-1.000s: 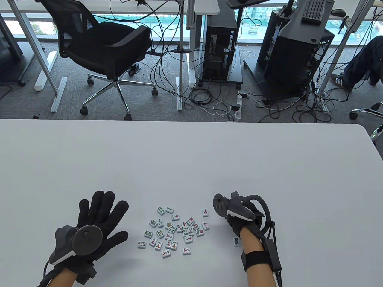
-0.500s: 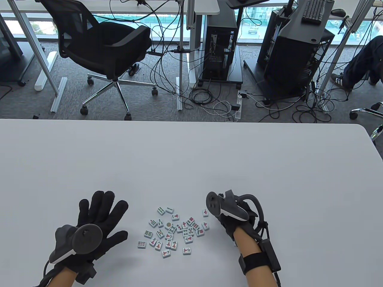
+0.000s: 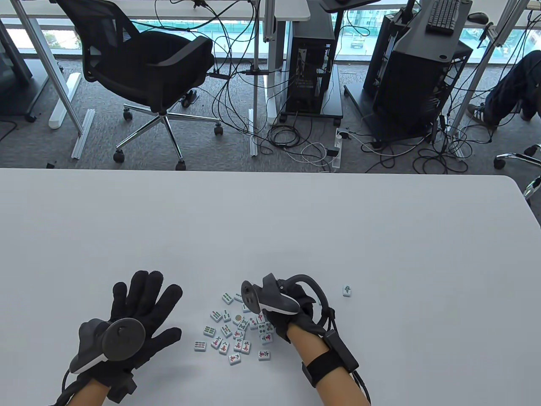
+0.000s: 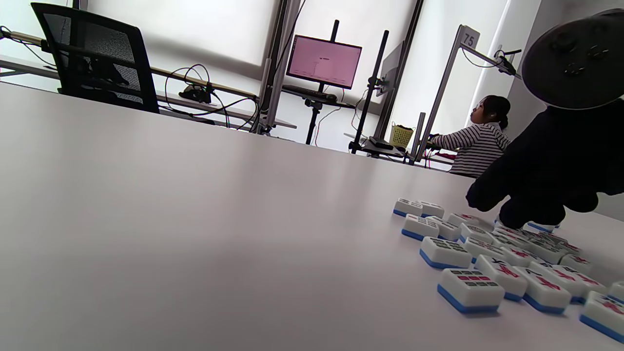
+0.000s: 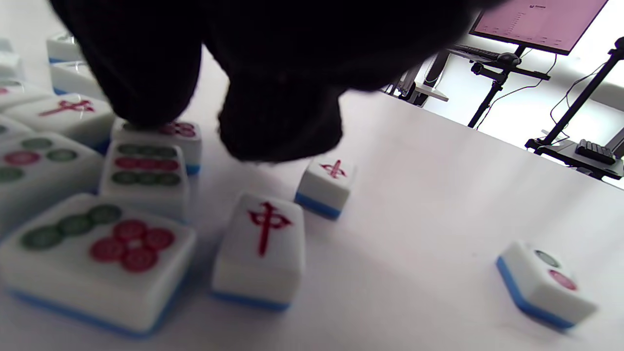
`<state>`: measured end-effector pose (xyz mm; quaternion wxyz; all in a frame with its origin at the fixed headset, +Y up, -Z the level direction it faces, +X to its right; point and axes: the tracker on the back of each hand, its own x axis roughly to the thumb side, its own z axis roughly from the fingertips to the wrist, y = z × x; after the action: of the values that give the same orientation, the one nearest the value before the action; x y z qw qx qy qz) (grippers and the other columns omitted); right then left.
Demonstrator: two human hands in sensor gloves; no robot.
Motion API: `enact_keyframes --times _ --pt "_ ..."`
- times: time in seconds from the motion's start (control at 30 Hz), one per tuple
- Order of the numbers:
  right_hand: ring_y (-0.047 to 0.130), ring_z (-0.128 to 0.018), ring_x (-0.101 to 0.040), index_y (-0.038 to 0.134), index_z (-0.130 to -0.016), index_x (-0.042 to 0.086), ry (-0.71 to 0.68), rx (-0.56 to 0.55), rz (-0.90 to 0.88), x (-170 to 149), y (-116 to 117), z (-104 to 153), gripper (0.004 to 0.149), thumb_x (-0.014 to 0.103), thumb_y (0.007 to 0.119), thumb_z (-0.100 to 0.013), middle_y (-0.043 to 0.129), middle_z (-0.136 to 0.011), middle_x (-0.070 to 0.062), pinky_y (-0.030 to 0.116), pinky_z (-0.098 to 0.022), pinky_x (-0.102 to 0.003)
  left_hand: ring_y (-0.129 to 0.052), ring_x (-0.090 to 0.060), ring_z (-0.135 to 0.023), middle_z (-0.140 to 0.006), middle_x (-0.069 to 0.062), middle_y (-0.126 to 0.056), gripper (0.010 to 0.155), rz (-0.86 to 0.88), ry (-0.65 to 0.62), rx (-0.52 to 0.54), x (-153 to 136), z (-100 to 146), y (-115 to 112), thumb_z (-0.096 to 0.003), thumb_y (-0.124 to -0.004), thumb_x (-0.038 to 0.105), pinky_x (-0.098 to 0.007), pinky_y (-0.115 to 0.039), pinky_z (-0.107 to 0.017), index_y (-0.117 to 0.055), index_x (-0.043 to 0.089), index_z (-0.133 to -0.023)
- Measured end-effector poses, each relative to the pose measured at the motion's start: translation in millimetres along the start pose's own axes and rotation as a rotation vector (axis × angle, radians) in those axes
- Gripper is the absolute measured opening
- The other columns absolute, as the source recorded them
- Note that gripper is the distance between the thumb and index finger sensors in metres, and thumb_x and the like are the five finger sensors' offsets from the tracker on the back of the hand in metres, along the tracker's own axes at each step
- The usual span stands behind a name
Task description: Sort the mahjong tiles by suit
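A loose pile of white, blue-backed mahjong tiles (image 3: 230, 334) lies face up near the table's front edge, also seen in the left wrist view (image 4: 470, 287). My right hand (image 3: 291, 315) hovers over the pile's right side, fingers pointing down. One of its fingertips (image 5: 141, 97) touches the top of a dot tile (image 5: 187, 134), and nothing shows pinched between the fingers. A red-character tile (image 5: 265, 243) and a second one (image 5: 327, 183) lie just beside them. My left hand (image 3: 139, 308) lies flat and spread on the table, left of the pile.
One tile (image 3: 347, 290) lies alone to the right of the pile. The white table (image 3: 270, 220) stretches far back. Beyond its far edge stand an office chair (image 3: 148, 67), computer towers and cables.
My right hand has moved left from beside the pile to above its right side, covering several tiles. A lone tile now shows where the hand was. The left hand has not moved.
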<state>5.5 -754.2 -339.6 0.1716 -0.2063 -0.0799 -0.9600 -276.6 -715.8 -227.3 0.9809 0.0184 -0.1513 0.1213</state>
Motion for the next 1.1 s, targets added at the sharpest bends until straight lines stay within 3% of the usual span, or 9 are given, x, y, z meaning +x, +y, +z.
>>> enact_keyframes --times 0.1,0.17,0.27,0.47,0.57,0.83,0.97,1.1 --pt "0.088 -0.009 -0.013 0.080 -0.087 0.010 0.028 -0.085 0.030 -0.2 1.5 -4.2 0.055 0.041 0.081 -0.042 0.098 -0.038 -0.004 0.079 -0.008 -0.028 0.016 -0.009 -0.113 -0.117 0.023 0.011 0.080 0.008 0.005 0.001 -1.1 -0.2 0.4 -0.0439 -0.053 0.081 -0.045 0.008 -0.080 -0.016 0.056 -0.110" --pt "0.088 -0.010 -0.013 0.079 -0.087 0.011 0.020 -0.075 0.070 -2.6 0.8 -7.8 0.054 0.041 0.079 -0.042 0.098 -0.039 -0.003 0.079 -0.008 -0.027 0.016 -0.009 -0.113 -0.117 0.024 0.011 0.080 0.009 0.009 -0.005 -2.0 -0.5 -0.4 -0.0438 -0.053 0.081 -0.045 0.008 -0.080 -0.016 0.056 -0.110" --pt "0.089 -0.011 -0.013 0.078 -0.088 0.013 -0.019 -0.085 -0.017 -4.5 -4.1 -6.5 0.052 0.038 0.080 -0.042 0.098 -0.040 -0.004 0.080 -0.009 -0.028 0.016 -0.009 -0.113 -0.117 0.023 0.011 0.080 0.005 0.011 -0.007 -2.1 -0.6 -0.6 -0.0440 -0.053 0.081 -0.045 0.008 -0.080 -0.016 0.056 -0.110" --pt "0.090 -0.013 -0.014 0.079 -0.089 0.020 -0.083 0.010 0.021 4.5 -3.7 -2.7 0.049 0.031 0.084 -0.042 0.098 -0.042 -0.004 0.080 -0.011 -0.028 0.017 -0.009 -0.113 -0.115 0.024 0.013 0.078 0.008 0.025 -0.012 -5.2 -1.7 -2.3 -0.0447 -0.053 0.080 -0.044 0.008 -0.080 -0.017 0.057 -0.110" --pt "0.089 -0.012 -0.012 0.083 -0.085 0.019 -0.078 -0.016 0.074 6.9 0.7 -5.9 0.046 0.032 0.084 -0.042 0.098 -0.041 -0.003 0.081 -0.010 -0.027 0.017 -0.009 -0.112 -0.115 0.024 0.014 0.078 0.012 0.031 -0.016 -6.6 -1.7 -2.6 -0.0448 -0.053 0.080 -0.044 0.008 -0.080 -0.017 0.057 -0.110" --pt "0.090 -0.011 -0.013 0.089 -0.073 0.012 0.010 -0.039 -0.046 -7.2 4.9 -15.5 0.044 0.043 0.075 -0.044 0.099 -0.039 -0.003 0.081 -0.009 -0.028 0.017 -0.009 -0.112 -0.115 0.024 0.014 0.078 0.019 0.031 -0.010 -7.9 -1.5 -2.3 -0.0445 -0.053 0.080 -0.044 0.008 -0.080 -0.017 0.057 -0.110" --pt "0.090 -0.012 -0.014 0.087 -0.079 0.012 0.025 -0.130 -0.085 -15.5 -3.1 -8.3 0.046 0.041 0.076 -0.044 0.099 -0.041 -0.004 0.081 -0.010 -0.028 0.017 -0.008 -0.113 -0.115 0.025 0.014 0.078 0.048 0.044 -0.010 -12.4 -1.9 -2.1 -0.0446 -0.052 0.080 -0.044 0.008 -0.080 -0.018 0.056 -0.110" --pt "0.092 -0.017 -0.015 0.078 -0.090 0.019 -0.030 -0.084 -0.118 -20.8 -6.5 -4.3 0.048 0.035 0.079 -0.045 0.099 -0.049 -0.005 0.082 -0.015 -0.028 0.018 -0.007 -0.112 -0.114 0.025 0.014 0.078 0.054 0.059 -0.014 -16.1 -2.0 -2.6 -0.0445 -0.053 0.080 -0.044 0.009 -0.080 -0.017 0.056 -0.110"
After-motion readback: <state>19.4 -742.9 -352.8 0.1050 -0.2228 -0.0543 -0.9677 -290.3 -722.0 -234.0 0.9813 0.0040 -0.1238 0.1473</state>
